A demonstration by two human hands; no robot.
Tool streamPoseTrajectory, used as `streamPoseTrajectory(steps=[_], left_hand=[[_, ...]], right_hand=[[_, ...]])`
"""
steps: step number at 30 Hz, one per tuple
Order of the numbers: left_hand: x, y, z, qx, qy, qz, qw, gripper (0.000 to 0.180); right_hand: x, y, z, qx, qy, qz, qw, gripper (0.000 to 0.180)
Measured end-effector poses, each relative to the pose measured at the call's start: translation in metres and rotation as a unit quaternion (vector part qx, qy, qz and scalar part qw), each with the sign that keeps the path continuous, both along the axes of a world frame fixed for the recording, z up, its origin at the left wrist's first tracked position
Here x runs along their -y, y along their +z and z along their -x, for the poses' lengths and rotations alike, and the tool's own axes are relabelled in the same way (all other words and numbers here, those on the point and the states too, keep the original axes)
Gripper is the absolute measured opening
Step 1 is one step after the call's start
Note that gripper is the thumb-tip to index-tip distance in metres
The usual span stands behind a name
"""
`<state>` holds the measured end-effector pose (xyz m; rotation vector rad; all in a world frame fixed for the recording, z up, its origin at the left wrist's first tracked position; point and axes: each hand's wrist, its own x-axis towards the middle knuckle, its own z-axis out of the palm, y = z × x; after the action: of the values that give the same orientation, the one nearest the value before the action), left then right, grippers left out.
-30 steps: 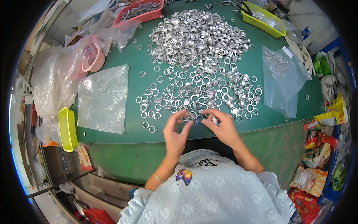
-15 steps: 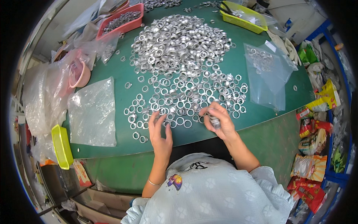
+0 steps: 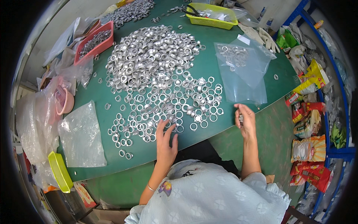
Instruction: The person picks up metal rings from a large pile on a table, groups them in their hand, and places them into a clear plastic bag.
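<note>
Left hand (image 3: 166, 140) lies flat on the green table (image 3: 156, 156), fingers spread, tips touching the near edge of the loose spread of metal rings (image 3: 164, 108); grip wide, holding nothing that shows. Right hand (image 3: 245, 123) is lifted off to the right, over the table's near edge, fingers curled around a small stack of rings (image 3: 241, 118); grip narrow, closed on that stack. The rings lie thick in a heap at the table's middle and far side, thinning to single scattered ones toward the person. Just beyond the right hand lies a clear plastic bag (image 3: 242, 71) with a few rings inside near its far end. A second clear bag (image 3: 81, 136) lies flat at the left, well apart from both hands. Red tray (image 3: 95, 40) with more rings at far left; yellow tray (image 3: 212, 16) at the far edge. Pink bowl (image 3: 64, 100) under plastic wrap at left. Snack packets (image 3: 309, 123) are stacked on the blue rack (image 3: 328, 93) at right.
</note>
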<state>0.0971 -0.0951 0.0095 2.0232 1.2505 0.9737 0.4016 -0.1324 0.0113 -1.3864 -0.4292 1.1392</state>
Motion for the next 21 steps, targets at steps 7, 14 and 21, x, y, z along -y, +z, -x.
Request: streamPoseTrajectory(steps=[7, 14, 21], left_hand=[[0.004, 0.001, 0.004, 0.025, 0.065, 0.007, 0.998, 0.046], [0.006, -0.001, 0.008, 0.028, 0.077, -0.015, 0.997, 0.047], [0.009, 0.001, 0.011, 0.033, 0.097, -0.008, 0.995, 0.045]], right_hand=[[-0.022, -0.001, -0.049, 0.649, -0.051, 0.101, 0.752, 0.042], [-0.096, 0.003, -0.121, 0.579, -0.132, -0.03, 0.804, 0.05], [-0.142, -0.025, -0.135, 0.31, -0.082, -0.01, 0.947, 0.05]])
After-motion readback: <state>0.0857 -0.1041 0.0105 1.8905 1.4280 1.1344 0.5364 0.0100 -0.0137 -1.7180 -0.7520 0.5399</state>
